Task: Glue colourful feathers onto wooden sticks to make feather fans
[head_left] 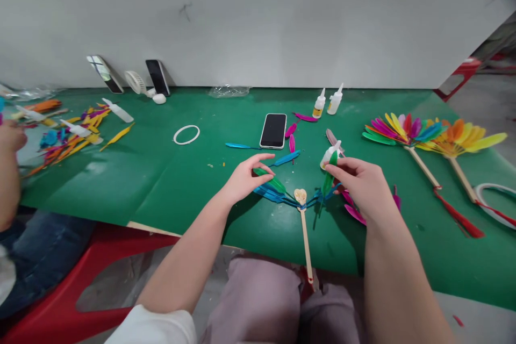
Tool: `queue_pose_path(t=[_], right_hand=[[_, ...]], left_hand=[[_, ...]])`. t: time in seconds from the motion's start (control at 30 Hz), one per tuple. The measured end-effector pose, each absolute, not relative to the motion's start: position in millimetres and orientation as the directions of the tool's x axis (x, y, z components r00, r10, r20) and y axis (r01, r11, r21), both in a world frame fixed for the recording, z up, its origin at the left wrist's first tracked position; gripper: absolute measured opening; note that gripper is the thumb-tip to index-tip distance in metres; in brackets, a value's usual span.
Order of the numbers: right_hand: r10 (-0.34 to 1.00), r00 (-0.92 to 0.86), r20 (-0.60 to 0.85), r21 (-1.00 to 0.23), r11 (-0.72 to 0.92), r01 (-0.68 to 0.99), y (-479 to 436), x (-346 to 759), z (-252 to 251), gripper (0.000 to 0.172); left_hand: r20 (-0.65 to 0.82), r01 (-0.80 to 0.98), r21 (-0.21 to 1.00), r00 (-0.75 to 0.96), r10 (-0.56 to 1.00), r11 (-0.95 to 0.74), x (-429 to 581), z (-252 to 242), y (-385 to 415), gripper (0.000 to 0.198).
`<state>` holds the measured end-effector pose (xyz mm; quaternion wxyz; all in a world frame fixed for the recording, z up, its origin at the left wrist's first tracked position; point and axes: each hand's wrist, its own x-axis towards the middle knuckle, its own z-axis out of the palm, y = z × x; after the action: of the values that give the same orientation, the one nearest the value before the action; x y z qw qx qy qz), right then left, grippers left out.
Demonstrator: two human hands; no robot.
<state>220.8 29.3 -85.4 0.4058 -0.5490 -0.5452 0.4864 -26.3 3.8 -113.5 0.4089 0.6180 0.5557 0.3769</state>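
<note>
A wooden stick [306, 242] with a heart-shaped top lies over the table's front edge, blue feathers [269, 193] spreading from it to both sides. My left hand [248, 176] is at the left feathers, its thumb and fingers apart around the tip of a green feather [274, 184]; it does not appear to grip it. Pinched between the thumb and fingers of my right hand [360, 180] is another green feather [329, 177], upright over the right-side blue feathers. A white glue bottle [327, 159] stands just behind that feather, partly covered.
A phone [273, 131], loose blue and pink feathers and two glue bottles [319, 105] are beyond my hands. Two feather fans [419, 161] lie right. At left are a white ring [186, 135], a feather pile [76, 137] and another person's hand [13, 137].
</note>
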Motion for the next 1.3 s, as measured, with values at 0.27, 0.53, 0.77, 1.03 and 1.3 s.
queue_pose_path(t=[0.27, 0.53, 0.77, 1.03, 1.3], right_hand=[[0.995, -0.075, -0.062, -0.979, -0.046, 0.198, 30.6, 223.3, -91.1, 0.023], [0.963, -0.264, -0.057, -0.907, 0.06, 0.416, 29.9, 223.6, -92.5, 0.028], [0.765, -0.565, -0.309, -0.782, 0.134, 0.609, 24.1, 219.7, -86.2, 0.03], [0.654, -0.659, -0.371, -0.745, 0.214, 0.632, 23.7, 218.6, -89.9, 0.031], [0.612, -0.687, -0.392, -0.751, 0.218, 0.623, 23.7, 216.7, -95.5, 0.03]], left_hand=[[0.008, 0.478, 0.877, 0.105, 0.994, -0.057, -20.8, -113.3, 2.7, 0.047], [0.045, 0.545, 0.827, 0.178, 0.983, -0.136, -21.7, -115.1, 2.0, 0.048], [0.049, 0.465, 0.885, -0.056, 0.997, -0.017, -36.4, -123.8, 9.9, 0.036], [-0.062, 0.455, 0.889, -0.001, 0.998, 0.056, -47.7, -119.9, 4.8, 0.046], [-0.047, 0.389, 0.921, 0.048, 0.998, 0.025, -43.7, -125.2, 8.7, 0.053]])
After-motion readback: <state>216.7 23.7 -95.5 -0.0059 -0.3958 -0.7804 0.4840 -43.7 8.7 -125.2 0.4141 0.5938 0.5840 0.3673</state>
